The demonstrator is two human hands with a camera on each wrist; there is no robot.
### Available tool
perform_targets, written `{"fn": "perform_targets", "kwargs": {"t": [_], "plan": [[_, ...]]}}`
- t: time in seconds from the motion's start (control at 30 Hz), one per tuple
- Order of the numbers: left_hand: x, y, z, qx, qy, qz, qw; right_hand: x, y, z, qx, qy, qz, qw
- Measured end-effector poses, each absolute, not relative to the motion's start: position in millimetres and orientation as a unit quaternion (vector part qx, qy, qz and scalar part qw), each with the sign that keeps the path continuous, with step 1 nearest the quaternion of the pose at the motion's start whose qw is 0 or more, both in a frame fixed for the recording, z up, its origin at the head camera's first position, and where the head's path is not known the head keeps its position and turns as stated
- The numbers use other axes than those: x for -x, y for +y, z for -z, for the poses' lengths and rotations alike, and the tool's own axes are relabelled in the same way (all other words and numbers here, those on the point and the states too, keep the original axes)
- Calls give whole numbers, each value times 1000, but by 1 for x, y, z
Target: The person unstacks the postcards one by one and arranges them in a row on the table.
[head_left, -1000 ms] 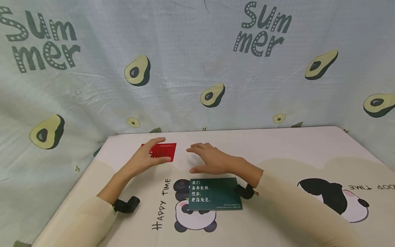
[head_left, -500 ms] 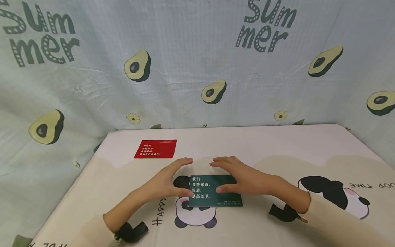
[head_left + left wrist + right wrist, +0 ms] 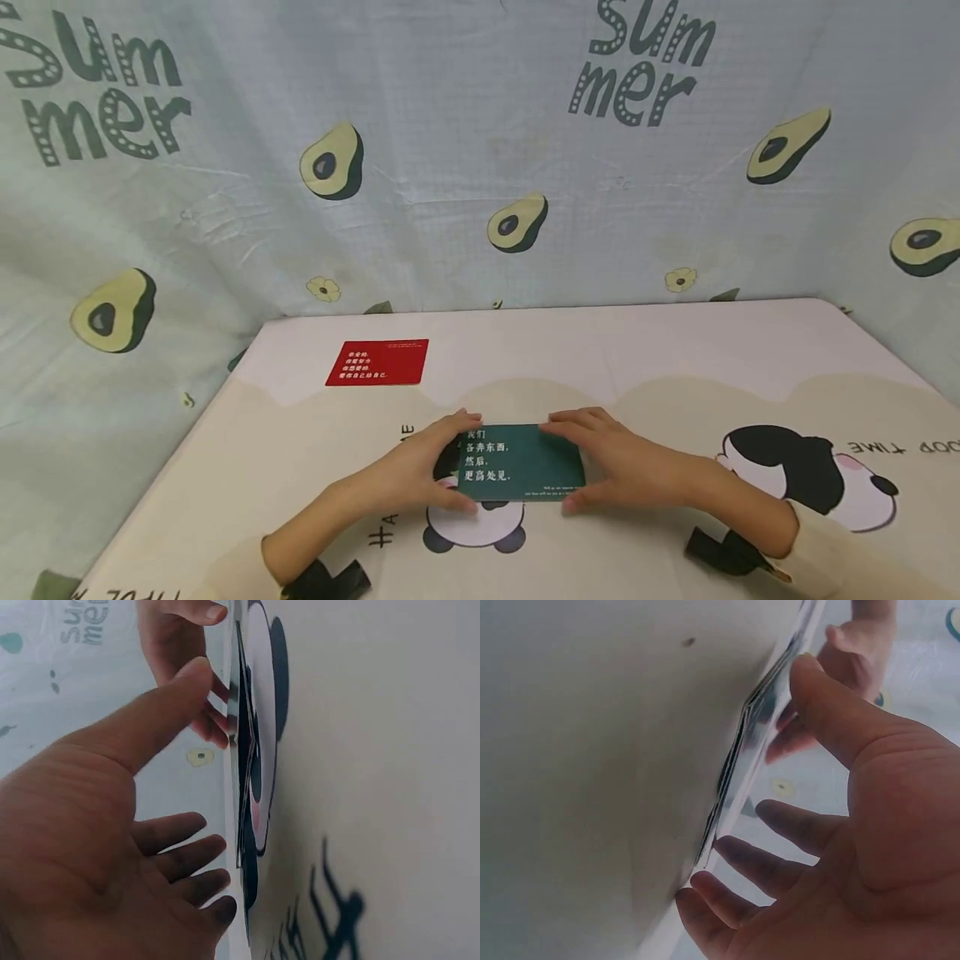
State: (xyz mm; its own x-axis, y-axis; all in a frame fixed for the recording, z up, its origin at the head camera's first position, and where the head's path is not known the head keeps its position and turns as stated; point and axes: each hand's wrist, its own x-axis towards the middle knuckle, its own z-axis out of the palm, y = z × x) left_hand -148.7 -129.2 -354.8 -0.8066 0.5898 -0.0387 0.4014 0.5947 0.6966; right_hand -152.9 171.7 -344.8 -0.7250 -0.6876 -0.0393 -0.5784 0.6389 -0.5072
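A dark green card (image 3: 528,461) with white writing lies on the printed panda of the table cover. At its left end is my left hand (image 3: 408,473), thumb and fingers spread apart. My right hand (image 3: 637,465) is at the right end in the same spread pose. In the left wrist view the card's thin edge (image 3: 241,787) is beside the left fingertips. The right wrist view has the right fingers close to the card's edge (image 3: 739,754), which looks layered and slightly bent. Whether any fingertip touches it I cannot tell.
Farther back on the left lies a red card (image 3: 397,364) with white writing. The table cover (image 3: 622,542) has printed pandas and lettering. Behind the table's far edge hangs a pale curtain (image 3: 435,125) with avocado prints.
Both hands have come from farther back toward me, the left from over the red card. They have moved apart and lowered to the green card's two ends.
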Motion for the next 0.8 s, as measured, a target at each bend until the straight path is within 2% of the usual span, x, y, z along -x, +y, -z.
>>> {"fn": "perform_targets", "kwargs": {"t": [0.8], "plan": [[148, -127, 360, -275, 894, -332, 124, 155, 171, 347, 377, 897, 204, 105]]}}
